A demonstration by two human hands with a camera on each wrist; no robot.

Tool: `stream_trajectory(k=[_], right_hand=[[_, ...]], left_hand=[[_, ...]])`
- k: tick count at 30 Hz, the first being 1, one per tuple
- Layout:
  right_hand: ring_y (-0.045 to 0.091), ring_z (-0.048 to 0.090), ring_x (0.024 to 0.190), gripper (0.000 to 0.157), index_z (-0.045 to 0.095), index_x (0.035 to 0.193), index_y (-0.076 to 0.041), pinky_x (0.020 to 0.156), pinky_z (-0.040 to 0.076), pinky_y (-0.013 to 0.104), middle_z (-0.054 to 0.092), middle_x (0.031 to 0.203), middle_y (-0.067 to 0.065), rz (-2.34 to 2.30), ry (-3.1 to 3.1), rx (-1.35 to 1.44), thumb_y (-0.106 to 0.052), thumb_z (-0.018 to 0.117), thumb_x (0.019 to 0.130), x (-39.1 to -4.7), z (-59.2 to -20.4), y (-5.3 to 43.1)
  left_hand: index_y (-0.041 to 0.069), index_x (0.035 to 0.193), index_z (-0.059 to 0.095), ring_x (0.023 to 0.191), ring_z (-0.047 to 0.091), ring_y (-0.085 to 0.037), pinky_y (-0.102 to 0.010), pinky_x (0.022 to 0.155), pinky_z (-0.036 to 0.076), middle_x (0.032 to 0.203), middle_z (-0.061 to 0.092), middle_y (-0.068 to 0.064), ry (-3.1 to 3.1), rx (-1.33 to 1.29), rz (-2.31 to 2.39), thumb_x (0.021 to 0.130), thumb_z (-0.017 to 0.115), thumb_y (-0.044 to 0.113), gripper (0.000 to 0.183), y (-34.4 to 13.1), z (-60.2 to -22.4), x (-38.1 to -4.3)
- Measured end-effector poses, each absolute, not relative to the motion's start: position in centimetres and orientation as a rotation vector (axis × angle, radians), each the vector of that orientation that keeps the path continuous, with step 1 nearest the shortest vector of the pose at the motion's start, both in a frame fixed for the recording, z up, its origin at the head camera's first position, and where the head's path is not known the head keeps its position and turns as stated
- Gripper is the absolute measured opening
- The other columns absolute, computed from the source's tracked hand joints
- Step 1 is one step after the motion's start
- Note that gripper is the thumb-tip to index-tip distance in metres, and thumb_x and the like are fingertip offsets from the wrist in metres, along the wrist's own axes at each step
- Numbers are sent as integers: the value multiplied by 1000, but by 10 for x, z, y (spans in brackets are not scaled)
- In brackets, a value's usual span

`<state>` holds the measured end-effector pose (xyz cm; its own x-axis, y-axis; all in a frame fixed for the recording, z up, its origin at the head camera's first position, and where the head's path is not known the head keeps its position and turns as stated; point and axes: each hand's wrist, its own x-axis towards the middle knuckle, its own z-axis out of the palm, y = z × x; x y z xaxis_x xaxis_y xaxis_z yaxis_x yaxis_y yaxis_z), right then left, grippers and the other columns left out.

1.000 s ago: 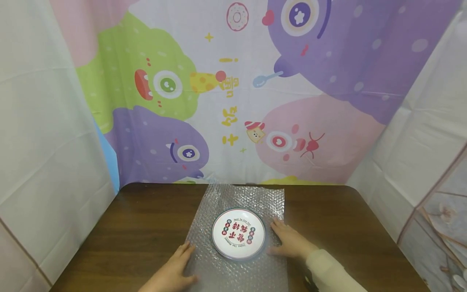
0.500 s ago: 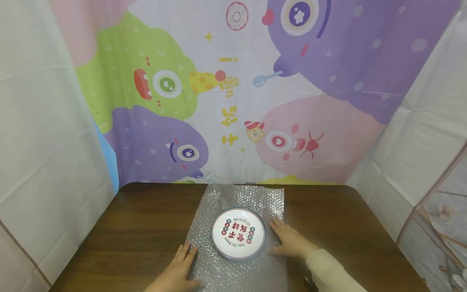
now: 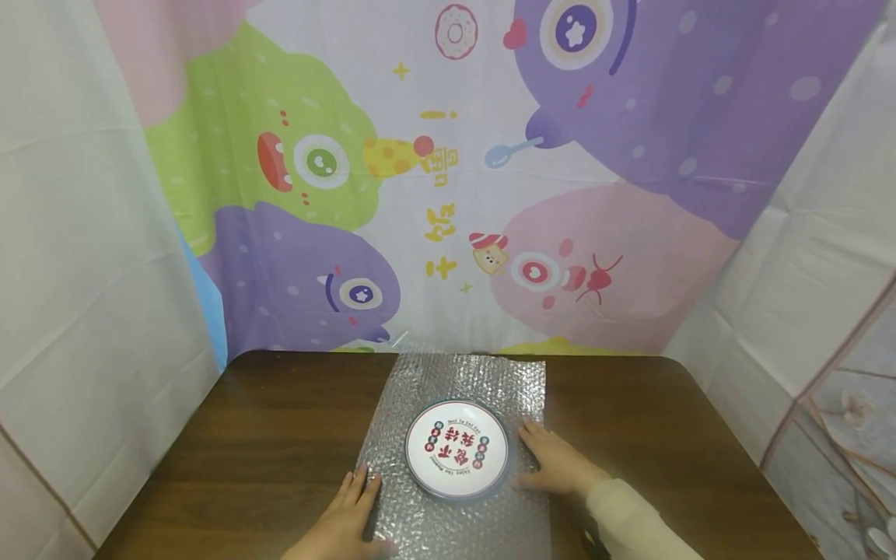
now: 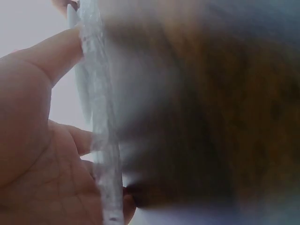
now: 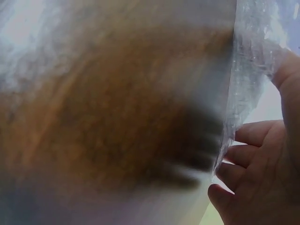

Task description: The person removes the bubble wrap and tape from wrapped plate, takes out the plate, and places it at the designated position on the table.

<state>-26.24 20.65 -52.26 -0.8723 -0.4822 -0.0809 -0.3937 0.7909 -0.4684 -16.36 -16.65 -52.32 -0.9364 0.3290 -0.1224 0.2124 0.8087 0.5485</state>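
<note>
A round white plate (image 3: pixel 456 449) with red characters and a dark rim lies on a sheet of clear bubble wrap (image 3: pixel 469 377) in the head view. My left hand (image 3: pixel 339 519) rests at the wrap's left edge, fingers spread and fairly straight. On the opposite side, my right hand (image 3: pixel 556 463) touches the right edge, just beside the plate. The left wrist view has the wrap (image 4: pixel 101 117) edge-on against the thumb and fingers. From the right wrist, the wrap (image 5: pixel 243 84) meets the thumb and loosely bent fingers (image 5: pixel 253 133). Neither hand touches the plate.
The dark wooden table (image 3: pixel 280 420) extends to both sides of the wrap. Behind it hangs a cartoon-printed cloth (image 3: pixel 448 194), with pale cloth walls (image 3: pixel 91 257) at the sides. A dark object (image 3: pixel 595 537) shows partly beneath the right sleeve.
My left hand has shifted slightly to the right along the wrap's left edge. The right hand and the plate stay where they were.
</note>
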Motion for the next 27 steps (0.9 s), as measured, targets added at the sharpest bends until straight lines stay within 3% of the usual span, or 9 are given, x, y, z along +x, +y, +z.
stream_trajectory(k=[10,14,19,27], right_hand=[[46,24,145,98,37,147,4,118,17,62,26,157,28,-688,2831,-719,-51,76,76,-266,-524,208],[43,33,143,86,42,145,3,118,19,61,38,152,26,-708,2915,-739,-43,76,80,-269,-522,206],[41,44,136,65,49,140,1,115,30,57,49,145,22,-889,3021,-665,-28,72,87,-270,-513,197],[39,61,116,54,54,135,2,101,48,53,60,131,24,-1210,2960,-521,-19,71,88,-273,-508,179]], left_hand=[[-10,145,34,137,18,-64,-74,103,29,153,19,-41,2799,436,789,73,82,43,103,-166,-525,-164],[-10,145,35,138,19,-63,-74,104,28,152,20,-40,2806,421,794,71,83,44,103,-166,-525,-164],[-11,143,37,137,20,-63,-73,107,25,152,23,-40,2822,425,787,70,84,43,102,-166,-527,-165],[-11,142,39,137,22,-63,-73,107,24,151,24,-40,2825,432,783,70,85,43,102,-166,-530,-168]])
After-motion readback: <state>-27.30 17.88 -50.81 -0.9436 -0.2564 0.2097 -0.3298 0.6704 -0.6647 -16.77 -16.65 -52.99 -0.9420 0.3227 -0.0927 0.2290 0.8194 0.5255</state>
